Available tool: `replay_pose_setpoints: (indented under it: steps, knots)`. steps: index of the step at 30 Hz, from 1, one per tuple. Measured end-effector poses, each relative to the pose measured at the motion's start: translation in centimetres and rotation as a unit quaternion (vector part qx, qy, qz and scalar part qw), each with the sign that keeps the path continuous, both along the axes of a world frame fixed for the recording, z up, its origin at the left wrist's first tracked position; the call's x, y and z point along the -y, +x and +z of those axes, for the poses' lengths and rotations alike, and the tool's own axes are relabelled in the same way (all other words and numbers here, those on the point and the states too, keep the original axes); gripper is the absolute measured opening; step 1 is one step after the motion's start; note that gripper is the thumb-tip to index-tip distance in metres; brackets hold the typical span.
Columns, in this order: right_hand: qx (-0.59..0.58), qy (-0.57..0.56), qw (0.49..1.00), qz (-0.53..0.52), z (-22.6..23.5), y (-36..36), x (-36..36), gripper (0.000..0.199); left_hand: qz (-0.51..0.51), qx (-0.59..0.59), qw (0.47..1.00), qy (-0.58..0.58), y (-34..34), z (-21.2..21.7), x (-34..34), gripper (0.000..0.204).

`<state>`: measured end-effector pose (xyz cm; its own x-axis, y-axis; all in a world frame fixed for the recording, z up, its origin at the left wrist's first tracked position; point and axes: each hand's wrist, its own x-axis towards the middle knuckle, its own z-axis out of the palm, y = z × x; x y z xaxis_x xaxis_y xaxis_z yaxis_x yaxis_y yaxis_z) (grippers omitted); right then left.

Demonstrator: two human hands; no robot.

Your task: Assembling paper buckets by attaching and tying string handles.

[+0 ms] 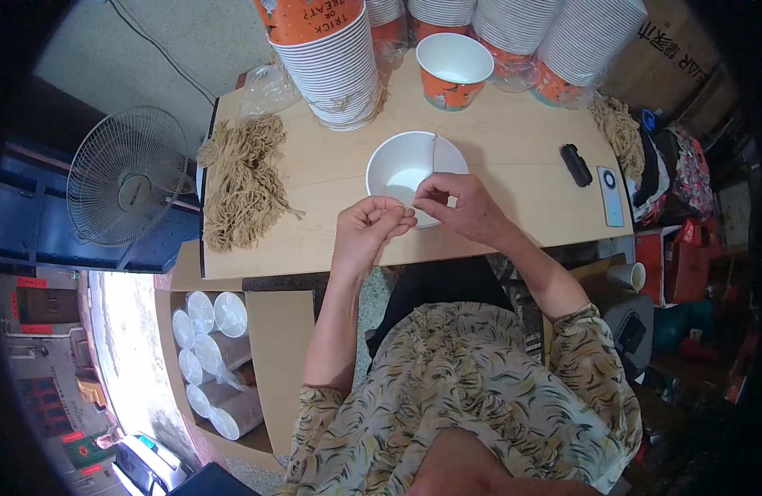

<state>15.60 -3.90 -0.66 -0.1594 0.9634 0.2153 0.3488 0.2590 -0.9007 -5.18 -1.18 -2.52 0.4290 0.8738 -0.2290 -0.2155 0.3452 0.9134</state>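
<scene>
A white paper bucket (pixel 395 157) stands on the table in front of me, its mouth facing up. A thin pale cord (pixel 434 154) hangs from its far rim down the inside toward my hands. My right hand (pixel 464 208) is over the bucket's near right side, its thumb and forefinger pinched on the cord. At the near rim, my left hand (pixel 370 234) is closed, with a small tan cord end showing at its pinched fingertips. The two hands nearly meet; their fingers partly hide the cord and the bucket's near rim.
A pile of tan cords (pixel 247 183) lies at the table's left. Behind stand a tall bucket stack (pixel 331 78), further stacks, and a single orange bucket (pixel 454 93). A phone (pixel 610 197) and black case (pixel 575 165) lie right. A carton (pixel 282 364) of wrapped buckets sits lower left, below a fan (pixel 133 186).
</scene>
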Motion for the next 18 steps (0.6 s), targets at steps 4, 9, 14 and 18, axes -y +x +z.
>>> replay_pose_setpoints:
  steps: [4, 9, 14, 18]
  knots:
    - [-0.001, 0.004, 1.0, 0.007, -0.1, 0.02, 0.09, 0.007, -0.001, 0.002, 1.0, 0.004, 0.06, 0.21, -0.02, 0.01]
    - [0.007, -0.021, 1.0, 0.013, 0.37, 0.05, 0.16, 0.01, -0.011, -0.001, 1.0, 0.007, 0.14, 0.67, 0.05, 0.009]
    - [0.015, 0.001, 1.0, 0.021, 0.11, 0.08, 0.2, 0.01, -0.033, -0.034, 0.999, 0.022, 0.19, 0.79, 0.01, 0.012]
    - [-0.001, 0.005, 1.0, 0.026, -0.11, -0.13, 0.26, 0.008, -0.033, -0.048, 0.998, 0.018, 0.25, 1.01, 0.06, 0.013]
